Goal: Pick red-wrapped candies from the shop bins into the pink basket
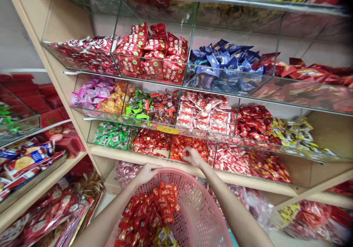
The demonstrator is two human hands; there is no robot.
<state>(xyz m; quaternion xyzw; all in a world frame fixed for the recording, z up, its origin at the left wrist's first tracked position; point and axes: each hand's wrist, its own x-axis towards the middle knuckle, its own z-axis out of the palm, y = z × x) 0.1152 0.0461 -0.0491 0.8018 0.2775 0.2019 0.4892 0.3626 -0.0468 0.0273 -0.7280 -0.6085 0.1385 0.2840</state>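
My left hand [147,172] grips the far rim of a pink perforated plastic basket [201,210], fingers curled over its edge. The basket holds a heap of red wrapped candies [150,212] and a few yellow ones at the bottom. My right hand [193,155] reaches into a clear bin of red wrapped candies [187,145] on the lowest glass shelf row, fingers closed among the wrappers; what they hold is hidden.
Clear glass bins fill the wooden shelf unit [124,153]: red packets [154,53], blue packets [220,61], pink sweets [93,90], green sweets [113,134], white-red sweets [205,114]. A yellow price tag [167,130] sits on a bin front. Another shelf [30,188] with packets stands at left.
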